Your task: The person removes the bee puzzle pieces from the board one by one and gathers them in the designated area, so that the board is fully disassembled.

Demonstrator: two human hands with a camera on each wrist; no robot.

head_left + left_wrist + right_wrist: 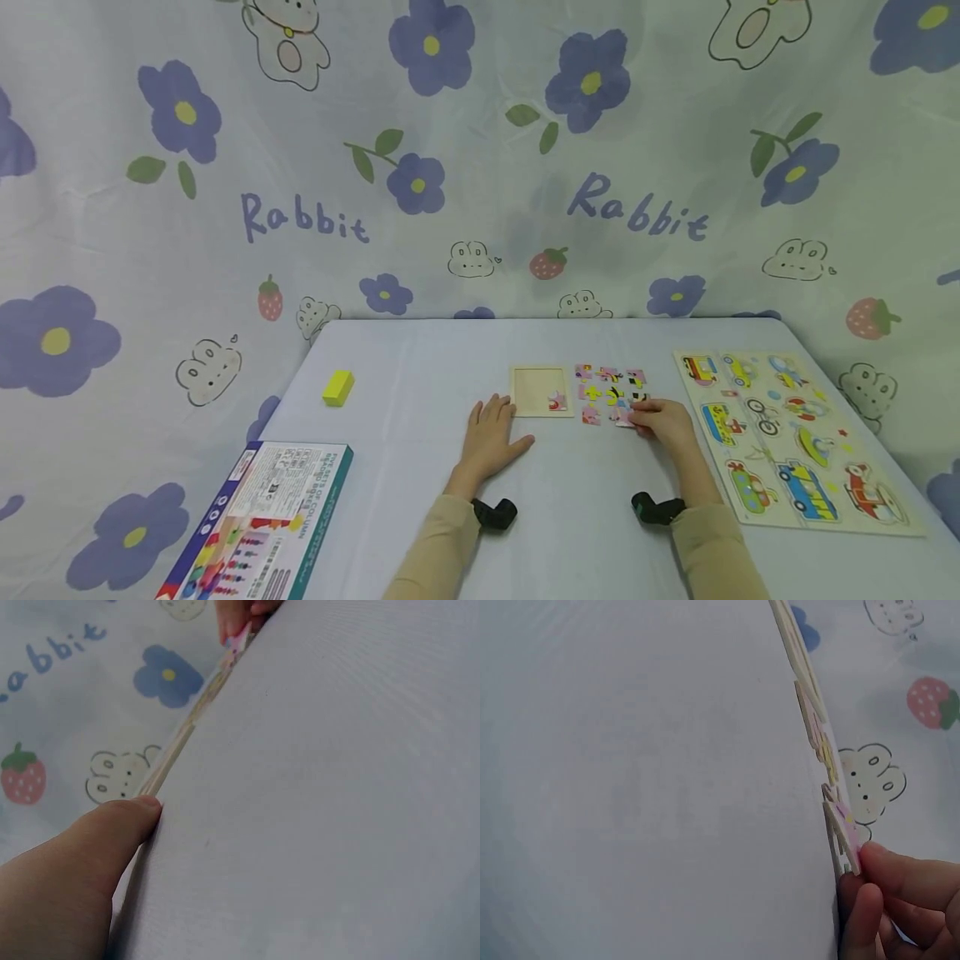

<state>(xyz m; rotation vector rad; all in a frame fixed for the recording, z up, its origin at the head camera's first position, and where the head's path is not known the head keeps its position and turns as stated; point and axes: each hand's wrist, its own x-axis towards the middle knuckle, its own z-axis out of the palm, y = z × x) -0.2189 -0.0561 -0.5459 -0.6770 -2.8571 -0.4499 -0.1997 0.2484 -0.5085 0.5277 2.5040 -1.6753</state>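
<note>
My right hand (pixel 667 423) pinches a pink puzzle piece (pixel 844 829) by its edge, thumb and fingers at one end, and the piece is tilted up in the right wrist view. Around it lie several loose jigsaw pieces (pixel 591 392) in pink and yellow, laid out in rough rows. To their left is a square wooden puzzle tray (pixel 536 387) with one pink piece (pixel 557 402) in its lower right corner. My left hand (pixel 487 442) lies spread on the table, fingertips right at the tray's left edge.
On the right lies a large board of vehicle pictures (pixel 787 442). A yellow block (pixel 338 388) sits at the back left of the white table (pixel 420 358). A printed toy box (pixel 277 492) lies at the front left. Behind hangs a flowered curtain (pixel 480 108).
</note>
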